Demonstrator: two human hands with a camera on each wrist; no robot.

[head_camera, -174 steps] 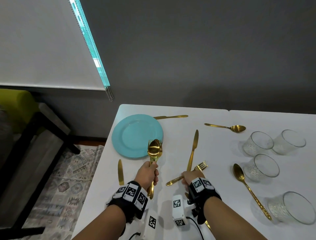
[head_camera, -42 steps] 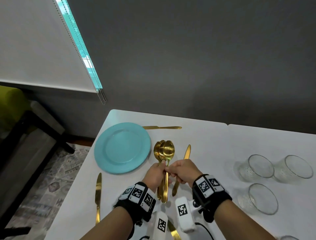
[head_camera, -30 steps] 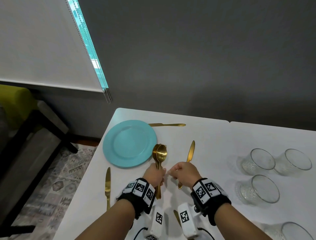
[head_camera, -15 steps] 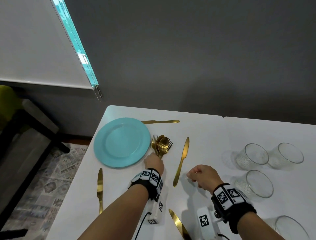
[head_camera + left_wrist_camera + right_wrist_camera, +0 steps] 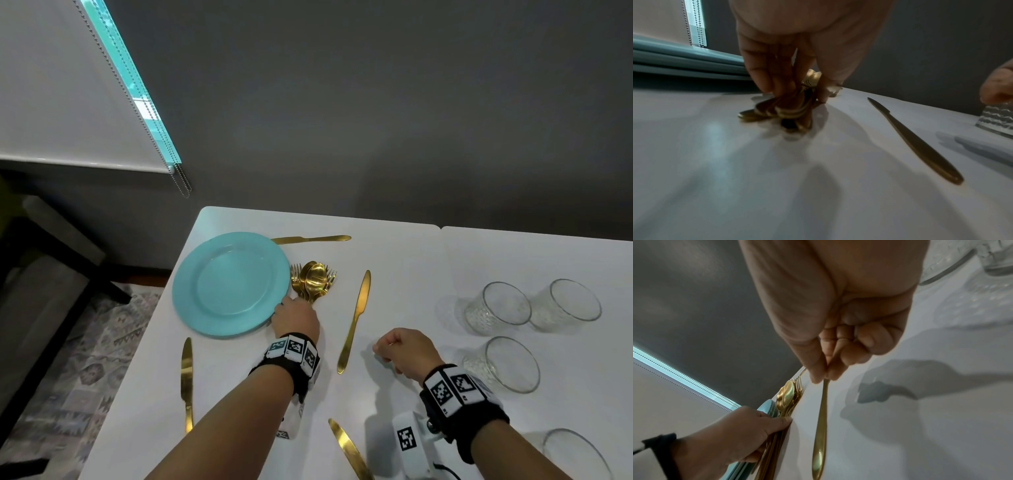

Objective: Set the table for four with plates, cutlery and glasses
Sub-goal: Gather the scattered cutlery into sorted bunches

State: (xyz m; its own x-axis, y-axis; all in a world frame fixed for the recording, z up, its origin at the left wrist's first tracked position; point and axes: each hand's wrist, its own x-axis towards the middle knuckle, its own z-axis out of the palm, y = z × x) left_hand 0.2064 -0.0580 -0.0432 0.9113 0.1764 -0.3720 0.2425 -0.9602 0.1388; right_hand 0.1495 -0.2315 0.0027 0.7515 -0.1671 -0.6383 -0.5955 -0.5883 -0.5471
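Observation:
A bundle of gold spoons and forks (image 5: 313, 282) lies on the white table (image 5: 411, 274), right beside the stacked teal plates (image 5: 229, 284). My left hand (image 5: 295, 310) grips the handles of this bundle (image 5: 785, 112), low on the table. My right hand (image 5: 402, 347) hovers to the right with its fingers curled and nothing in them (image 5: 838, 353). A gold knife (image 5: 356, 318) lies flat between the two hands. In the right wrist view this knife (image 5: 821, 426) runs behind the fingertips without being held.
Three more gold knives lie around: one behind the plates (image 5: 310, 238), one at the left edge (image 5: 186, 380), one near me (image 5: 347, 448). Several clear glasses (image 5: 496, 308) (image 5: 501, 363) (image 5: 575, 455) stand at the right. A grey wall backs the table.
My right hand let go of the cutlery bundle and drew back to the right. My left hand carried the bundle forward and lowered it onto the table beside the plates.

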